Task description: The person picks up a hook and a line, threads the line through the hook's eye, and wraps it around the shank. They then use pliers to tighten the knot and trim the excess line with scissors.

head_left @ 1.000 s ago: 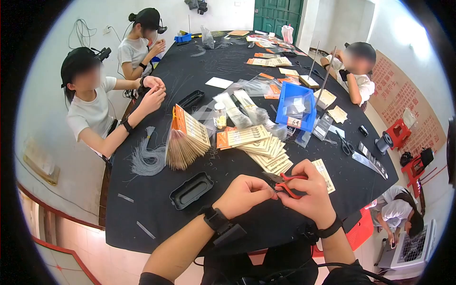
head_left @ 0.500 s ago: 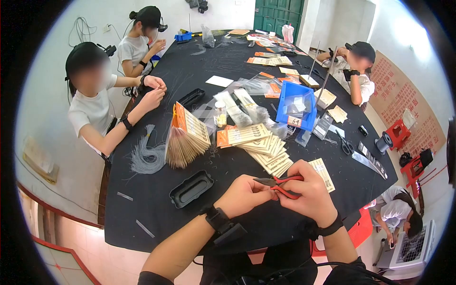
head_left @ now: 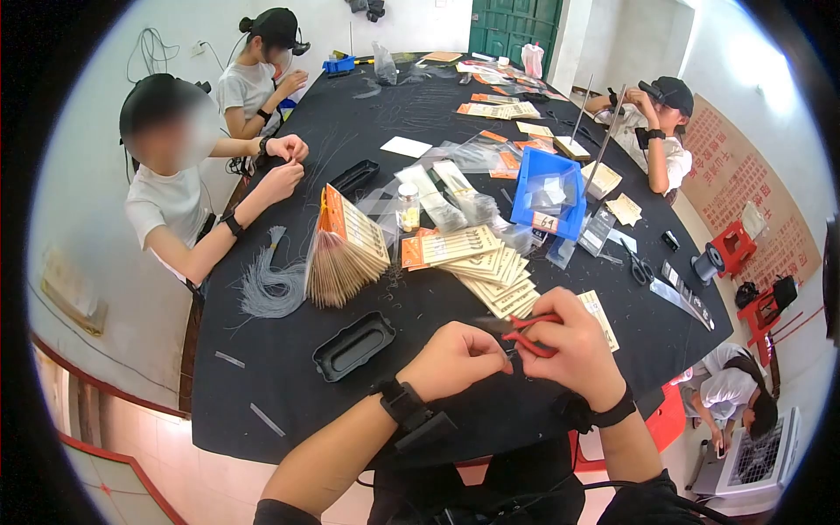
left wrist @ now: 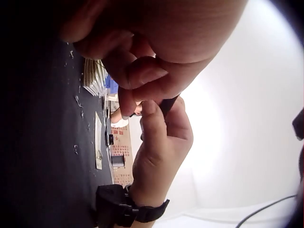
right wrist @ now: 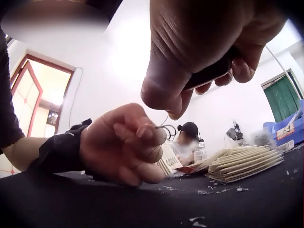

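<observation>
Red-handled pliers lie in my right hand, its fingers curled round the handles and the dark jaws pointing left. Just left of it, my left hand pinches small dark fish hooks between thumb and fingertips. Their curved bends stick out past the fingers in the right wrist view. In the head view the fingertips of the two hands are close together above the black table, and the pliers' jaws stand above the left fingertips. In the left wrist view the left fingers hide most of what is held.
A black tray sits left of my hands. Beyond are stacked cards, a fanned card bundle, a grey line hank, a jar and a blue bin. Scissors lie right. Several people sit around the table.
The pliers first swung over the left fingertips, then drew back up and right with my right hand. A small gap now shows between the hands. My left hand has barely moved.
</observation>
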A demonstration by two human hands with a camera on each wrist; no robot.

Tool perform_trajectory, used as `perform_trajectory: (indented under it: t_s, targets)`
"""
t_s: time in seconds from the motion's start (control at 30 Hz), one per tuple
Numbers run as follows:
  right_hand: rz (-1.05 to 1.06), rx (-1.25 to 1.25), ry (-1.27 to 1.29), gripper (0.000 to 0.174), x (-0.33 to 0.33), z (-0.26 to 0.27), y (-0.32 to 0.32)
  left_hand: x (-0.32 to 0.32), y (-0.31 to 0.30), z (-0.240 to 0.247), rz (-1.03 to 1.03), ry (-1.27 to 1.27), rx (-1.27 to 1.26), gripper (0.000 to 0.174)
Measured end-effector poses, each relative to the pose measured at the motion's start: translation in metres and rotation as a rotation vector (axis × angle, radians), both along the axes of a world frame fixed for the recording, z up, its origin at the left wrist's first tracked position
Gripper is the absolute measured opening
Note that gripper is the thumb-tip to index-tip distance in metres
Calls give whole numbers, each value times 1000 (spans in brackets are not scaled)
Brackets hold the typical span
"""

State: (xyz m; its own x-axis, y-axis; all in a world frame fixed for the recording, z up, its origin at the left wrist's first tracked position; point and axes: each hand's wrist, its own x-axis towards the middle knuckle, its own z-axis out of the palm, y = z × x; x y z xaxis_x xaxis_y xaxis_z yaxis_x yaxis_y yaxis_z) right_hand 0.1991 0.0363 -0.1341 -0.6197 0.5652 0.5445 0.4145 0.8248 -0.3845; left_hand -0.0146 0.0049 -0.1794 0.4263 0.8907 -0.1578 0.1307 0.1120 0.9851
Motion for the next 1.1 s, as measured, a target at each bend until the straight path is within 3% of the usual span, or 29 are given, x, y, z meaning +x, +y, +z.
perform_trajectory:
  t_s: [0.23, 0.5, 1.1]
  targets:
    - [-191, -385, 224, 17, 20, 2, -10, 1, -2, 7, 223, -173, 73, 17]
    - [-60, -536, 152, 22, 35, -19, -30, 4, -7, 12, 292, -79, 203, 18]
    - [-62, -556, 126, 23, 33, -22, -32, 5, -9, 12, 295, -29, 317, 14]
